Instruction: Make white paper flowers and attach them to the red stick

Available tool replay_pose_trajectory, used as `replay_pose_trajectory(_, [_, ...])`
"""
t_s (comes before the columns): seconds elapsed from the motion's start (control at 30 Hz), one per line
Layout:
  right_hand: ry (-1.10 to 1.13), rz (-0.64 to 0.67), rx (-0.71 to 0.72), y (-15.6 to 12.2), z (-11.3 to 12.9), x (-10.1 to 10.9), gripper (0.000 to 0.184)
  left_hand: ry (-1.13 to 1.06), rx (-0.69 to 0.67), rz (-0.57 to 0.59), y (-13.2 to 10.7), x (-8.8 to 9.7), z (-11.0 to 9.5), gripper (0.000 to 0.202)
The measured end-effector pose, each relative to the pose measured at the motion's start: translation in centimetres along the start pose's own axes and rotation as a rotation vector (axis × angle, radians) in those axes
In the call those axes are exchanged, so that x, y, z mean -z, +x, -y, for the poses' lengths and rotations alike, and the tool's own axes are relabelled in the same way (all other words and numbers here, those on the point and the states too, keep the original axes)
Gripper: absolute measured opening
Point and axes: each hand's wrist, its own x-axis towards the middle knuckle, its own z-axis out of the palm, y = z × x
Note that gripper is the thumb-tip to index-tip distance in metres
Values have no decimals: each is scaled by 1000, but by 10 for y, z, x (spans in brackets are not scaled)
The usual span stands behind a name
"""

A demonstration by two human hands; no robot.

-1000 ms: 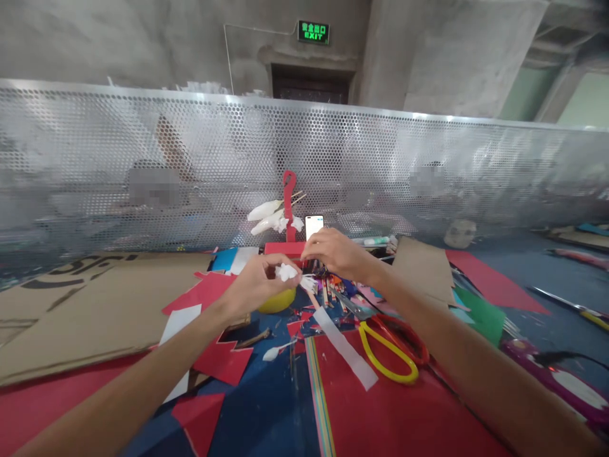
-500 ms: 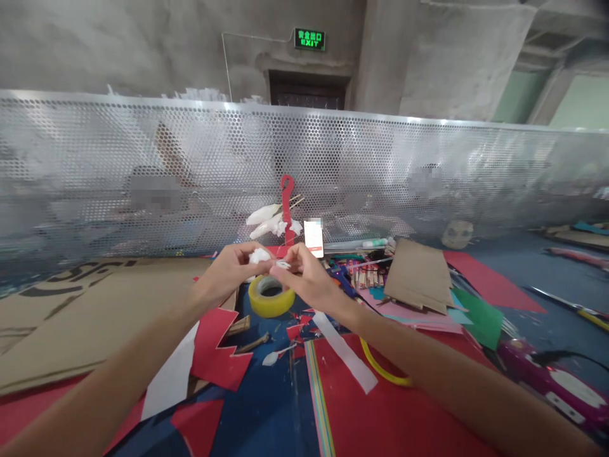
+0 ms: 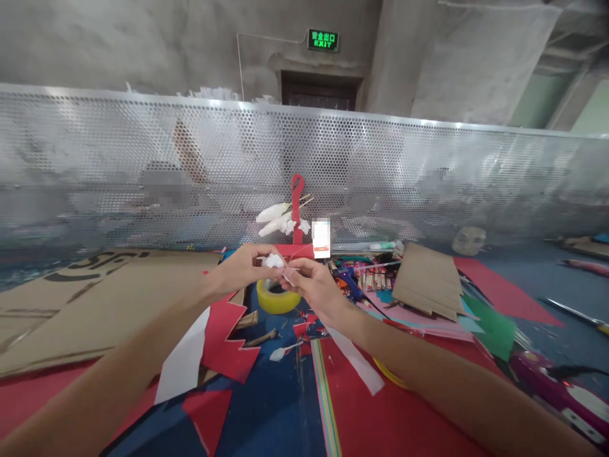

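My left hand [image 3: 242, 268] is closed on a small crumpled white piece [image 3: 273, 261], which looks like tissue or thin paper. Beside it, my right hand [image 3: 311, 279] pinches with thumb and fingertips at a thin pale bit against the left fingertips; I cannot make out whether it belongs to the same piece. Both hands are raised over a roll of yellow tape [image 3: 278, 301]. Just beyond them, a red paper shape with a looped top [image 3: 297, 190] stands up, with white bud-like pieces [image 3: 273, 213] on sticks next to it.
Brown cardboard [image 3: 95, 298] covers the left side. Red paper sheets [image 3: 380, 425] lie in front at right. A blue glue gun [image 3: 349, 282], a lit phone [image 3: 322, 240] and a cardboard piece [image 3: 425, 279] lie farther back. A perforated metal screen [image 3: 380, 165] bounds the table; a purple device [image 3: 552, 387] sits at right.
The view has turned slightly left, so everything sits farther right in it. My right fingers have shifted a little lower against the left fingertips; the white piece stays in my left hand.
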Motion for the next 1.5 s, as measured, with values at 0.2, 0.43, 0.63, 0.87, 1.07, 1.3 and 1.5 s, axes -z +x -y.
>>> replay_pose_trajectory(0.2, [55, 31, -53, -3, 5, 0, 33, -226, 25, 14, -5, 19, 6, 43])
replay_pose_trajectory(0.43, [68, 278, -187, -14, 12, -8, 26, -47, -285, 95, -7, 22, 3, 45])
replay_pose_trajectory(0.63, [25, 337, -144, -22, 31, -19, 24, -17, -301, -94, -9, 11, 1, 36])
replay_pose_trajectory(0.87, [0, 84, 144, -12, 44, -14, 26, -16, -199, -227, -4, -15, 1, 30])
replay_pose_trajectory(1.07, [-4, -47, 112, 5, 32, 7, 31, 293, -169, -179, 4, -19, 9, 36])
replay_pose_trajectory(1.3, [-248, 140, -18, 15, 8, 30, 32, 555, -80, 25, 5, 5, 19, 42])
replay_pose_trajectory(1.5, [-574, 164, 247, 15, 7, 34, 28, 579, -43, 37, 6, 3, 23, 39])
